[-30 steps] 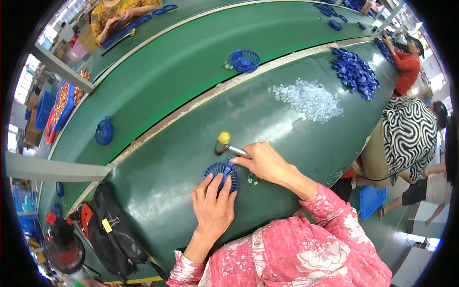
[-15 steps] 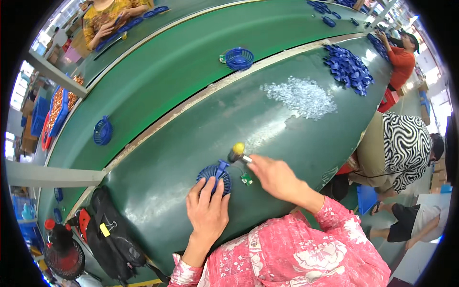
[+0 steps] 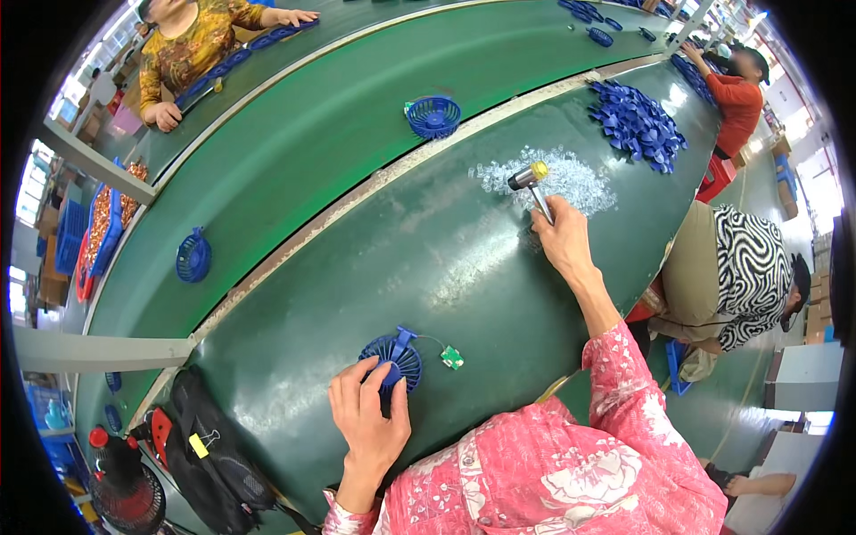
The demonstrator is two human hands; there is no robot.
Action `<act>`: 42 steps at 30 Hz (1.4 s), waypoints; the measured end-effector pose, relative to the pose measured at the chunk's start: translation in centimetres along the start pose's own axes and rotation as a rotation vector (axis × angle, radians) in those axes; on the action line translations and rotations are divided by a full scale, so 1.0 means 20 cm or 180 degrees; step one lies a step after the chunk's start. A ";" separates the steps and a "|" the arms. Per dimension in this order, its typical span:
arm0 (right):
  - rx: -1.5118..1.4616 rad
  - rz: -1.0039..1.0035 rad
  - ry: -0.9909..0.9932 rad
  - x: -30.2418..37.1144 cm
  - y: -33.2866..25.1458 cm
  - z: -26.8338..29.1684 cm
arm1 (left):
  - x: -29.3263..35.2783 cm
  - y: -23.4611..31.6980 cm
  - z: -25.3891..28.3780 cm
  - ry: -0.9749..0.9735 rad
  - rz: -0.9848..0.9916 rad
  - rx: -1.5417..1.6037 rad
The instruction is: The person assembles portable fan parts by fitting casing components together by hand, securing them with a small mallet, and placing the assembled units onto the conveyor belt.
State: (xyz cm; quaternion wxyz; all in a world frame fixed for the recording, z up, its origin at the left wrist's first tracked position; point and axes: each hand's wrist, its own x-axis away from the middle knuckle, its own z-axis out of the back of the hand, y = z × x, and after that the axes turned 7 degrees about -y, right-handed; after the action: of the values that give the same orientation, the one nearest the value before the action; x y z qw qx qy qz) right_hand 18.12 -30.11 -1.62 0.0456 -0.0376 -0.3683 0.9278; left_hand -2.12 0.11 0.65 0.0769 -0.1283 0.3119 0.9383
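Observation:
My left hand [image 3: 366,421] rests flat on a round blue fan grille [image 3: 393,358] lying on the green table [image 3: 428,259]. A thin wire runs from the grille to a small green circuit board [image 3: 453,358] beside it. My right hand [image 3: 561,239] is stretched far out to the right and grips a small mallet [image 3: 532,185] with a yellow and dark head by its metal handle. The mallet's head hovers at the near edge of a heap of small clear plastic parts [image 3: 553,181].
A pile of blue plastic pieces [image 3: 639,123] lies at the far right. Two blue grilles [image 3: 433,116] [image 3: 193,259] ride the green conveyor belt. A black bag [image 3: 209,450] sits at the lower left. Other people work across the belt [image 3: 192,49] and on my right [image 3: 740,267].
My right hand has carried the mallet from beside the blue grille far out to the right, up to the heap of clear parts. My left hand stays on the grille.

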 end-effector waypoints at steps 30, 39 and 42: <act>-0.1142 -0.0315 -0.1479 0.24 -0.41 -0.01 | -0.04 -0.04 -0.02 -0.0233 0.0373 0.0080; -0.3202 -0.1170 -0.3327 0.37 -0.55 -0.16 | -0.05 -0.02 0.03 -0.0101 0.0160 0.0697; -0.3687 -0.1502 -0.3657 0.39 -0.54 -0.20 | -0.07 0.00 0.03 -0.0101 -0.0036 0.0801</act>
State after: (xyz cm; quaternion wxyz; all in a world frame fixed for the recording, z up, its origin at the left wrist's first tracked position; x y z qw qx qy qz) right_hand 11.31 -18.72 2.59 0.0174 0.4997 -0.7494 0.4339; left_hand -0.91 0.33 1.48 0.1026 -0.1045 0.4253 0.8931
